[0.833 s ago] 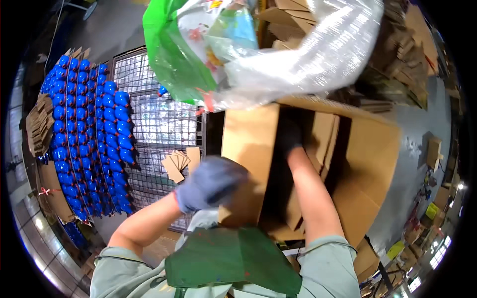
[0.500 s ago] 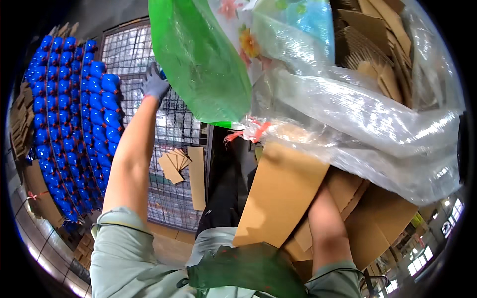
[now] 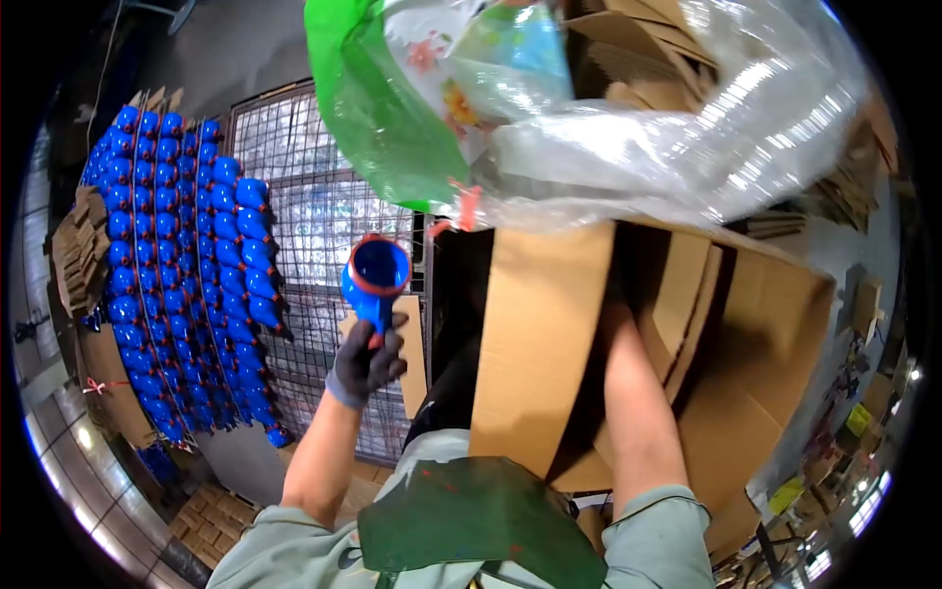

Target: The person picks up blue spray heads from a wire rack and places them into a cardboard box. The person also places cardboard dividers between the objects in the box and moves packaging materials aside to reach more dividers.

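My left hand (image 3: 365,365), in a dark grey glove, is closed around the narrow lower end of a glossy blue cup-like piece with a red rim (image 3: 355,285). Its round mouth faces up toward me, and a red tip shows by my fingers. My right forearm (image 3: 640,398) reaches down into an open cardboard box (image 3: 545,344) in front of me. The box's shade and walls hide my right hand, so its fingers do not show. Inside the box stand cardboard dividers (image 3: 677,285).
Rows of glossy blue pieces (image 3: 177,265) are stacked at the left, beside a wire mesh crate (image 3: 304,236). Clear plastic sheeting (image 3: 628,157) and a green plastic sheet (image 3: 378,128) spread over the far side of the box. Cardboard pieces (image 3: 648,44) lie behind.
My left hand has come back from over the mesh crate toward me, now with the blue cup-like piece in full view. My right arm stays in the box. The view has shifted.
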A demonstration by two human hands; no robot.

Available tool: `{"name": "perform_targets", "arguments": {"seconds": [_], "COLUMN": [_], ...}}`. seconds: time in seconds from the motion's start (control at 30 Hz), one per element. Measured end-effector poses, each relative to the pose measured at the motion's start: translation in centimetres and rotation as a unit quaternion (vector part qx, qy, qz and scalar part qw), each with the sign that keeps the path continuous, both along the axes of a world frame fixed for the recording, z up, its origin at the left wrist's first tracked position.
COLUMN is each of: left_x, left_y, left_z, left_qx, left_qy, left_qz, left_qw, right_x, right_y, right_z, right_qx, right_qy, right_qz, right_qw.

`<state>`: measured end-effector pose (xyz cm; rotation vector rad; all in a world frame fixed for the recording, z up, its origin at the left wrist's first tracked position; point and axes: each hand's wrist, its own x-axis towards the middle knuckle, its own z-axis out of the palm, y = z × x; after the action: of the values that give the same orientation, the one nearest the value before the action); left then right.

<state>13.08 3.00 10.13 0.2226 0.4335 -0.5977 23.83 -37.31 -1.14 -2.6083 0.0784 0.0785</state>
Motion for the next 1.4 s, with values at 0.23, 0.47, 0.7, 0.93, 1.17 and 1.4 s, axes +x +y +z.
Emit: {"name": "perform_targets", "arguments": {"seconds": [0.23,0.47,0.7,0.93,1.17,1.4], "left_x": [0.5,2.2,7.5,9.8,7.8,2.3], "left_y": [-16.2,-35.3,-42.7,-43.2,-40.5,-27.6], "left_z": [15.9,9.3,0.2,-4.0,0.3,7.5], "left_qx": [0.269,0.44,0.481,0.558,0.499,0.531], "left_qy": [-0.088,-0.858,-0.639,-0.608,-0.623,-0.749], "left_qz": [-0.267,-0.235,-0.598,-0.565,-0.602,-0.261], "left_qw": [0.921,0.123,-0.051,-0.013,0.024,0.298], "right_x": [-5.6,-6.4,-6.6,-3.7,-1.7,2.5], "right_y": [2.5,-12.2,-15.6,-11.4,-9.6,-9.4], "right_z": [21.3,16.9,15.8,12.8,3.8,2.3], "right_qx": [0.572,0.85,0.539,0.149,-0.079,-0.236], "right_qy": [-0.06,0.065,-0.164,-0.184,0.04,0.045], "right_qz": [0.023,-0.138,-0.174,-0.08,0.032,0.112], "right_qw": [0.818,0.505,0.808,0.968,0.996,0.964]}}
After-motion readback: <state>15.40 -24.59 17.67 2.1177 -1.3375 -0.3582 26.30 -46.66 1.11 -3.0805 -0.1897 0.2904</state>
